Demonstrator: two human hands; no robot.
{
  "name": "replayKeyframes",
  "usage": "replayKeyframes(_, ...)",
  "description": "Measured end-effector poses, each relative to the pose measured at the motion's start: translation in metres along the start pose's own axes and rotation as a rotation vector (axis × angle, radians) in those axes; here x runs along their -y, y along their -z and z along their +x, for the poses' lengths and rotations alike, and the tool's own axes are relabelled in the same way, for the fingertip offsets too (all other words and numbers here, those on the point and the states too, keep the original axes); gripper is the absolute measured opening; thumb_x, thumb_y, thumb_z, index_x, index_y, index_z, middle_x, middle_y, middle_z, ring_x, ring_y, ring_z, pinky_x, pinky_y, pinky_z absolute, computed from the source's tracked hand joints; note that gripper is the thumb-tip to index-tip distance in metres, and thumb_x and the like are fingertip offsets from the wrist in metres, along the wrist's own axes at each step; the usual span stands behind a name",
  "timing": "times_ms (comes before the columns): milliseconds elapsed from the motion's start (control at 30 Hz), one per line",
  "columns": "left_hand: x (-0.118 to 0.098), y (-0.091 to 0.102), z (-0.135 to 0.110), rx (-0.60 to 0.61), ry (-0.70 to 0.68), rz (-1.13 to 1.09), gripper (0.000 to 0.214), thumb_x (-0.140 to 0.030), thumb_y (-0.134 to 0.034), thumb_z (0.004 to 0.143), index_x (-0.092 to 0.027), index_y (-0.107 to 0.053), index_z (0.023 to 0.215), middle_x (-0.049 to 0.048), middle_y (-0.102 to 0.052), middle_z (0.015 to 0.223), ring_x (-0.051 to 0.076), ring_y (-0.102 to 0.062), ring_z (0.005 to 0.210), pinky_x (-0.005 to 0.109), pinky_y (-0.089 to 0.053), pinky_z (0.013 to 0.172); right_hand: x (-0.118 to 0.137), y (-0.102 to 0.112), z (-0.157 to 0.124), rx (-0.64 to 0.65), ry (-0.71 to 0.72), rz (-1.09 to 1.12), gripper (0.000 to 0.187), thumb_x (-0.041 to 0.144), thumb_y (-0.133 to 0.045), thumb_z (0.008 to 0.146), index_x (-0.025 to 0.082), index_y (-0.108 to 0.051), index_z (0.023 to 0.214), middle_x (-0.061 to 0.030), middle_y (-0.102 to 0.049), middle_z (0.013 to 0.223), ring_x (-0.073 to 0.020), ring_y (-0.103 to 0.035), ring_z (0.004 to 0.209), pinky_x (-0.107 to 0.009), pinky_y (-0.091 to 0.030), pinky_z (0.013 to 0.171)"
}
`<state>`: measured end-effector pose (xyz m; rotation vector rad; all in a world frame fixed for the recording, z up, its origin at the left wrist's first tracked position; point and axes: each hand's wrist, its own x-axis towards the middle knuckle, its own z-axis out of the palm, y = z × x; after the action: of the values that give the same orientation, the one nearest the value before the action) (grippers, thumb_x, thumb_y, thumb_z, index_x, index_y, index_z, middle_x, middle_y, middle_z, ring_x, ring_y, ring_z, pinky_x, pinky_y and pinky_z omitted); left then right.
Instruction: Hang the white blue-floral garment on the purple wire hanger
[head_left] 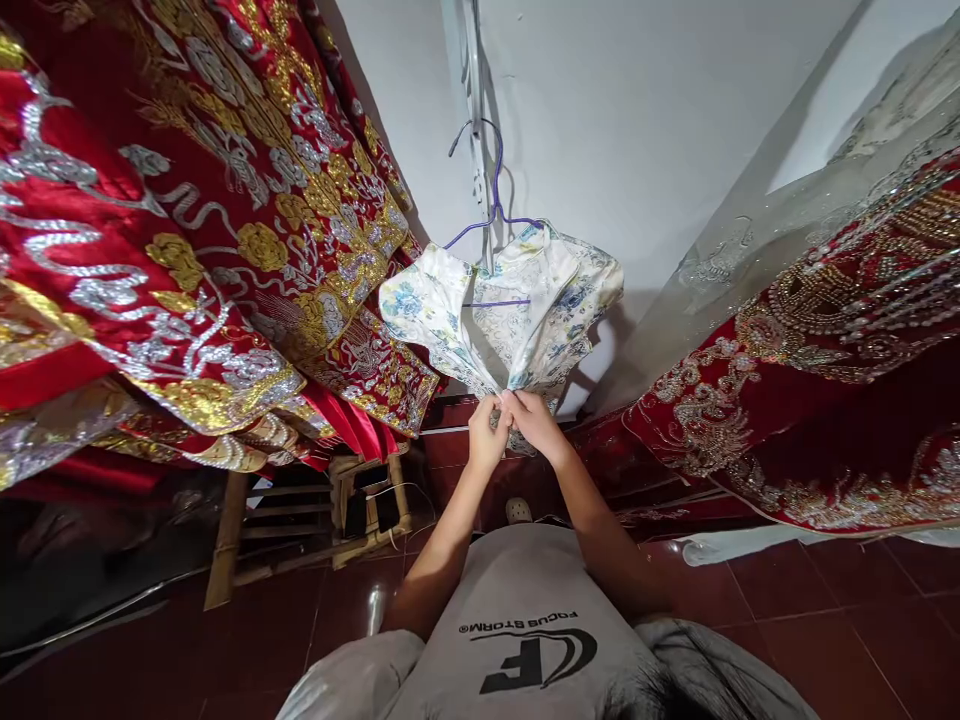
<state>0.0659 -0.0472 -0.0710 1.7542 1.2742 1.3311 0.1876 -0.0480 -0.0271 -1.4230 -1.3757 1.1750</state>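
Observation:
A white shirt with a blue and green floral print (566, 290) hangs from a purple hanger (497, 175), its collar spread apart at the top. Low on its front, my left hand (489, 428) pinches one edge of the opening. My right hand (531, 420) grips the other edge, so the two front edges meet between my fingers. Both hands are closed and touch each other. Any button between the fingertips is hidden. Below my hands a bit of the shirt's lower part shows.
A metal rail (474, 90) on the white wall bears the hanger. Red garments with gold and silver embroidery (262, 230) hang at left, above a bamboo chair (371, 500). At right hangs a beaded red gown (817, 400). The floor is red tile (810, 590).

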Motion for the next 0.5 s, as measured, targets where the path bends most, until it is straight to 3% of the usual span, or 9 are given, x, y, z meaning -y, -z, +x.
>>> replayKeyframes(167, -0.002, -0.004, -0.003, -0.023, -0.035, 0.014, 0.022, -0.03, -0.052, 0.096, -0.022, -0.05, 0.076, 0.0021, -0.056, 0.074, 0.019, -0.055, 0.075, 0.03, -0.044, 0.074, 0.016, 0.015, 0.001, 0.087, -0.002, 0.315, 0.043, 0.056, -0.063, 0.084, 0.021, -0.054, 0.062, 0.0036, -0.05, 0.055, -0.0101, -0.041, 0.048, -0.025, -0.032, 0.049)
replayKeyframes(300, 0.002, -0.01, 0.003, -0.013, -0.031, 0.087, 0.021, -0.027, -0.049, 0.096, -0.022, -0.048, 0.075, 0.0016, -0.053, 0.074, 0.018, -0.053, 0.073, 0.028, -0.043, 0.072, 0.071, 0.043, 0.038, -0.013, 0.099, 0.364, 0.037, 0.05, -0.071, 0.083, 0.02, -0.06, 0.065, 0.0033, -0.051, 0.055, -0.0085, -0.04, 0.047, -0.024, -0.031, 0.046)
replayKeyframes(400, 0.009, -0.008, 0.016, 0.122, -0.044, 0.231, 0.019, -0.021, -0.047, 0.094, -0.021, -0.047, 0.075, 0.0022, -0.053, 0.075, 0.018, -0.053, 0.074, 0.028, -0.043, 0.072, 0.121, 0.058, 0.077, -0.078, 0.189, 0.341, 0.029, 0.042, -0.071, 0.087, 0.019, -0.062, 0.07, 0.0024, -0.055, 0.059, -0.0077, -0.044, 0.048, -0.022, -0.035, 0.046)
replayKeyframes(500, 0.011, 0.006, 0.037, 0.302, -0.051, 0.372, 0.013, -0.013, -0.051, 0.087, -0.021, -0.053, 0.076, 0.0035, -0.057, 0.076, 0.02, -0.056, 0.074, 0.029, -0.044, 0.071, 0.151, 0.06, 0.099, -0.094, 0.232, 0.324, 0.03, 0.043, -0.067, 0.092, 0.019, -0.061, 0.075, 0.0024, -0.055, 0.06, -0.0074, -0.046, 0.048, -0.021, -0.036, 0.046)
